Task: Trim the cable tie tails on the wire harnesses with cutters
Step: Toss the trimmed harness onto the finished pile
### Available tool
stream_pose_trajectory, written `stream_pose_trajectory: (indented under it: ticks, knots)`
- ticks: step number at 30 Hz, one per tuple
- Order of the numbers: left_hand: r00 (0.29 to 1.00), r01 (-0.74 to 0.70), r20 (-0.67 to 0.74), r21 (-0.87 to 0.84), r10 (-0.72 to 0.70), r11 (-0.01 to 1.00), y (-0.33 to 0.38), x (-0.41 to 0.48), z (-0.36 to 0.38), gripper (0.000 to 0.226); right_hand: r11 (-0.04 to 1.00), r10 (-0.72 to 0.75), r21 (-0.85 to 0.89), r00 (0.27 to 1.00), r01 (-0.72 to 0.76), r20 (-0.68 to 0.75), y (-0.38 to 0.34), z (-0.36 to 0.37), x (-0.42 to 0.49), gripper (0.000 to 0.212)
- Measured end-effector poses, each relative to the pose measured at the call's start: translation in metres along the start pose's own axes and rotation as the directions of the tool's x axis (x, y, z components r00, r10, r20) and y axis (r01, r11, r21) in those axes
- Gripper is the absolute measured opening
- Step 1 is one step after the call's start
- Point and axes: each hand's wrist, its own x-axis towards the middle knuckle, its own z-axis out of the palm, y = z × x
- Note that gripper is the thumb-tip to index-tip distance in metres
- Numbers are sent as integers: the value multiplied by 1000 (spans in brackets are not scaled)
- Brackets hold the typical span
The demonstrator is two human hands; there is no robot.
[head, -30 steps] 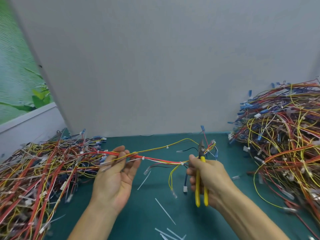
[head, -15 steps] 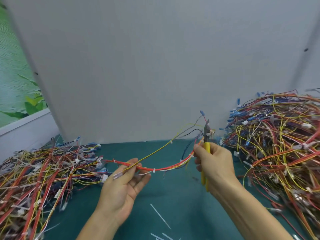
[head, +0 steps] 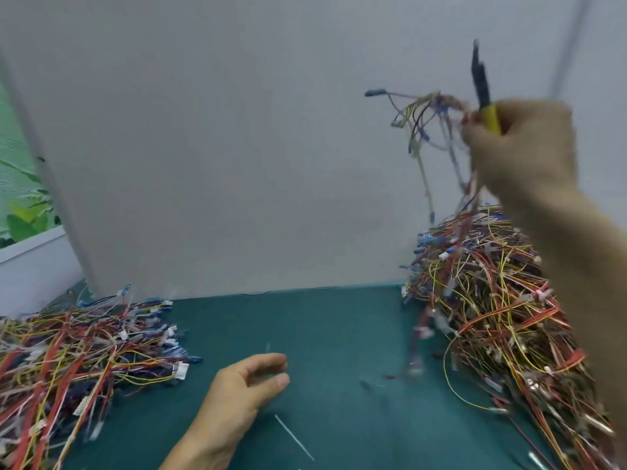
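My right hand [head: 519, 147] is raised high at the upper right, blurred with motion. It grips the yellow-handled cutters [head: 483, 93], whose dark jaws point upward, together with one wire harness [head: 427, 117] that dangles down over the right pile of harnesses [head: 502, 320]. My left hand [head: 244, 391] hovers low over the green mat [head: 322, 334], fingers loosely curled and apart, holding nothing. A second pile of harnesses [head: 68, 361] lies at the left.
A grey panel [head: 237, 130] stands upright behind the mat. Cut white tie tails [head: 293, 437] lie on the mat near my left hand. A white ledge and green foliage are at the far left.
My left hand let go of the harness and dropped toward the mat. My right hand swung up and to the right, carrying the harness and cutters above the right pile.
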Motion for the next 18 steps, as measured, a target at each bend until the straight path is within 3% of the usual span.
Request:
stream_pose_trajectory:
  ticks: [3, 8, 10, 13, 18]
  knots:
    - [1000, -15, -12, 16, 15, 1000, -3, 3, -4, 24, 936, -150, -323, 989, 138, -13, -8, -27, 45, 26]
    - [998, -55, -41, 68, 57, 996, -8, 9, -8, 24, 684, -249, -691, 965, 234, 81, 27, -18, 74, 16]
    - [996, -71, -53, 92, 76, 993, -10, 10, -11, 24, 570, -208, -786, 968, 239, 144, 66, -1, 54, 9]
    - [995, -79, -57, 123, 87, 989, -12, 12, -14, 23, 417, 35, -868, 949, 270, 312, 125, 12, 15, 10]
    - [994, -71, -71, 155, 83, 985, -13, 13, -17, 23, 352, 130, -885, 920, 306, 369, 145, 12, -7, 7]
